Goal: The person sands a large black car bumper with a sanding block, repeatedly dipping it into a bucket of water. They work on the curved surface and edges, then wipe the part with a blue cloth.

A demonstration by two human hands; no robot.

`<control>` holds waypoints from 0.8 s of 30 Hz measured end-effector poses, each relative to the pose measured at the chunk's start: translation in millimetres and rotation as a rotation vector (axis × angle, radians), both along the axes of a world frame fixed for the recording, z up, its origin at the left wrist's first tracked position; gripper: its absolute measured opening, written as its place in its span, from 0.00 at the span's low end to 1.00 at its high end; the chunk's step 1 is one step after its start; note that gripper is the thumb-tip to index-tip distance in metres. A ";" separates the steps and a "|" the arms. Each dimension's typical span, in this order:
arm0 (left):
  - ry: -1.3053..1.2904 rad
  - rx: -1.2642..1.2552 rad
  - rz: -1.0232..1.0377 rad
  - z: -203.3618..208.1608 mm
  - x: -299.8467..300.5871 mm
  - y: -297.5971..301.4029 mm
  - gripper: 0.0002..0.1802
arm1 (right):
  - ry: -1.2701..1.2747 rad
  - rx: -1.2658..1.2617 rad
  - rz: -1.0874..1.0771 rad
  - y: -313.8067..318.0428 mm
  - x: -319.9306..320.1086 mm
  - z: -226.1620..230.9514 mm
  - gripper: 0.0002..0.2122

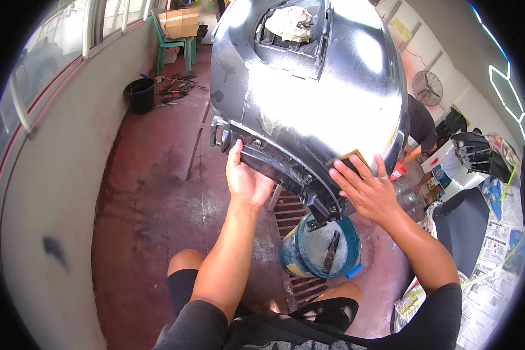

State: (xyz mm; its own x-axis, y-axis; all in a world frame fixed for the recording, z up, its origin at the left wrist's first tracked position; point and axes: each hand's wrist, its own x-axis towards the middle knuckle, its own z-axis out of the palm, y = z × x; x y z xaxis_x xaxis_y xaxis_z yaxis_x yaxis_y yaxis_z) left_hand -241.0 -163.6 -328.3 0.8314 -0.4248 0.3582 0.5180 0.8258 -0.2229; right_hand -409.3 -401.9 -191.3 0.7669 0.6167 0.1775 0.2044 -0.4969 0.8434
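The black car bumper cover (pixel 326 99) fills the upper middle of the view, its lower edge turned toward the person; what bears its weight cannot be seen. The hands are apart; the left hand (pixel 246 178) is clasped about the clipped lower edge near its left corner, thumb on the near side, fingers largely hidden; the right hand (pixel 367 189) lies flat near the lower right edge, fingers over a dark, yellow-edged sanding pad (pixel 351 162) touching the glossy face; whether they also pinch it cannot be told. Below, a blue bucket (pixel 286 251) of cloudy liquid stands on the slatted floor grate (pixel 291 210).

Handling, as judged: the cover is probably light for its breadth, a thin plastic shell, stiff along its ribbed edge yet flexible across its face; the face, apparently wet, may be slippery; the brackets could snap; the sturdier lower ledge, between clips, offers the best hold.
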 end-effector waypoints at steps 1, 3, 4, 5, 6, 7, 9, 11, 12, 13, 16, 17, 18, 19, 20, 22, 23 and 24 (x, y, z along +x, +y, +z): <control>0.029 0.042 0.019 2.9 -4.9 -4.5 0.27 | -0.020 0.051 0.005 27.4 17.8 2.8 0.28; 0.086 0.130 0.083 16.9 -11.9 1.2 0.25 | -0.054 0.147 0.040 83.4 72.6 -1.2 0.28; 0.109 0.175 0.127 22.9 -13.2 4.8 0.25 | -0.068 0.186 0.072 109.1 98.1 -3.1 0.28; -0.007 0.028 0.093 2.4 2.9 6.4 0.27 | -0.066 0.187 0.067 130.2 107.5 1.0 0.28; -0.037 0.019 0.087 0.8 7.0 11.3 0.26 | -0.055 0.194 0.055 136.0 111.2 -0.5 0.29; -0.001 0.091 0.097 10.0 2.4 15.3 0.26 | -0.100 0.173 0.087 126.3 107.4 -4.7 0.29; 0.052 0.140 0.065 18.8 -8.3 9.0 0.26 | -0.096 0.064 -0.009 63.6 57.9 -5.1 0.29; 0.102 0.115 0.047 9.8 -0.1 7.7 0.27 | -0.062 0.016 -0.064 22.7 17.8 -9.0 0.30; 0.100 0.113 0.073 11.1 1.5 10.7 0.27 | -0.040 0.021 -0.070 8.4 11.3 -12.0 0.30; 0.094 0.113 0.087 13.5 -1.3 10.2 0.27 | -0.022 0.028 -0.089 1.9 6.9 -11.7 0.30; 0.080 0.146 0.114 21.5 -9.9 2.3 0.27 | -0.089 0.160 0.021 78.9 67.0 -3.2 0.30; 0.076 0.136 0.113 15.9 -6.5 2.5 0.27 | -0.088 0.185 0.036 98.6 83.0 -3.6 0.30; 0.074 0.115 0.096 13.1 -6.7 0.1 0.27 | -0.085 0.198 0.035 112.1 91.8 -1.9 0.30; 0.093 0.139 0.090 13.5 -6.9 1.3 0.27 | -0.086 0.210 0.036 116.1 96.4 -1.7 0.30; 0.086 0.142 0.085 17.9 -7.7 6.6 0.27 | -0.093 0.181 0.017 105.4 88.3 -3.4 0.30; 0.077 0.147 0.072 24.3 -8.6 15.3 0.26 | -0.102 0.120 -0.025 57.6 45.6 -4.3 0.29; 0.100 0.135 0.088 17.3 -4.0 16.3 0.26 | -0.085 0.114 -0.050 35.5 26.7 -8.3 0.29; 0.083 0.087 0.079 13.4 -4.7 11.8 0.27 | -0.071 0.095 -0.075 10.3 10.4 -9.0 0.28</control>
State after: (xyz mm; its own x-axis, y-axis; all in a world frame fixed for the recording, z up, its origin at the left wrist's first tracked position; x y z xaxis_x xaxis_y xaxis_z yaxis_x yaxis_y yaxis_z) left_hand -245.7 -151.8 -314.9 0.8885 -0.3838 0.2516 0.4338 0.8812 -0.1878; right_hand -398.9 -391.7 -200.3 0.7935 0.5360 0.2880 0.1050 -0.5869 0.8028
